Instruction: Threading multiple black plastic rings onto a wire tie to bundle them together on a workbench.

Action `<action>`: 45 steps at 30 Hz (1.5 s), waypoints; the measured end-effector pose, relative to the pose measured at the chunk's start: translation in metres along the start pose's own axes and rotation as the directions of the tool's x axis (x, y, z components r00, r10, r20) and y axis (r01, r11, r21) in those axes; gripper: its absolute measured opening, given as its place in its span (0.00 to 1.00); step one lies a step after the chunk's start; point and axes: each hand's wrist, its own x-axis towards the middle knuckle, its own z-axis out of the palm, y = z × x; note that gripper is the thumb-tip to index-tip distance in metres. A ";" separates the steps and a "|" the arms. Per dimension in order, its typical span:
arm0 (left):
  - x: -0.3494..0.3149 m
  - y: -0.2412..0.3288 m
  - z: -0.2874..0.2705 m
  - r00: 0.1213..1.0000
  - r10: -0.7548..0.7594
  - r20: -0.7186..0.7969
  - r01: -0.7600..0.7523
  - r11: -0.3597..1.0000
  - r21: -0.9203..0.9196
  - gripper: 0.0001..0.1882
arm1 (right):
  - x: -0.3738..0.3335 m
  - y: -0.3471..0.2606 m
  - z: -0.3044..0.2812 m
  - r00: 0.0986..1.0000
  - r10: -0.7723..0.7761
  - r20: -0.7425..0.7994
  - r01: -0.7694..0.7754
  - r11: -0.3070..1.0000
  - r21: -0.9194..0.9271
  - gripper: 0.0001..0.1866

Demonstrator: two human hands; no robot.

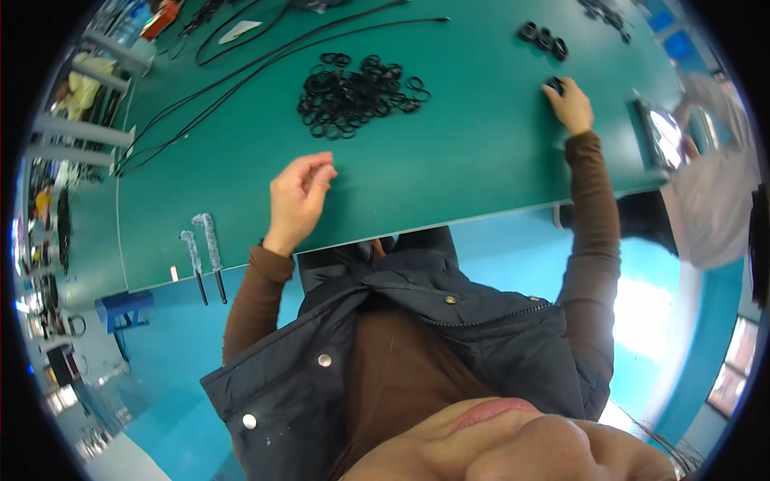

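My right hand [573,107] is at the right side of the green table, its fingers closed on a small black ring-shaped piece [555,83], partly hidden by the fingers. Just beyond it, three thick black rings [544,39] stand in a slanting row. My left hand [298,199] hovers over the table's near part, fingers loosely bent, with a small gap between thumb and forefinger and nothing visible in it. Farther off, in front of this hand, lies a loose pile of thin black rings [350,98].
Long black cables [265,60] cross the table's far left. Two tools with fuzzy grey-blue heads [210,240] overhang the near left edge. More black parts [605,16] lie at the far right. Another person's light sleeve [710,200] is at the right, beside a shiny package [662,132].
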 end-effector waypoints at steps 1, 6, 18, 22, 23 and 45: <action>0.019 -0.004 -0.009 0.999 0.000 -0.036 0.005 0.990 0.141 0.08 | 0.017 0.029 0.002 0.998 0.046 0.050 -0.042 0.995 -0.091 0.28; 0.127 -0.057 -0.090 0.878 0.477 -0.040 -0.259 0.545 0.797 0.07 | 0.062 0.014 0.008 0.968 0.233 -0.090 -0.250 0.911 -0.329 0.27; 0.188 -0.112 -0.150 0.968 0.228 -0.107 0.120 -0.046 0.992 0.06 | 0.016 -0.210 0.008 0.850 -0.440 -0.290 0.516 0.805 0.293 0.05; 0.191 -0.121 -0.167 0.967 0.228 0.110 -0.100 -0.058 0.993 0.05 | 0.028 -0.281 0.013 0.799 -0.545 -0.253 0.600 0.701 0.385 0.07; 0.193 -0.124 -0.167 0.967 0.223 0.126 -0.116 -0.059 0.992 0.05 | 0.027 -0.296 0.013 0.782 -0.569 -0.254 0.619 0.664 0.419 0.07; 0.162 0.057 -0.178 0.425 0.885 0.189 -0.280 -0.070 0.957 0.12 | 0.061 -0.475 -0.023 0.781 -0.547 -0.300 0.624 0.689 0.368 0.11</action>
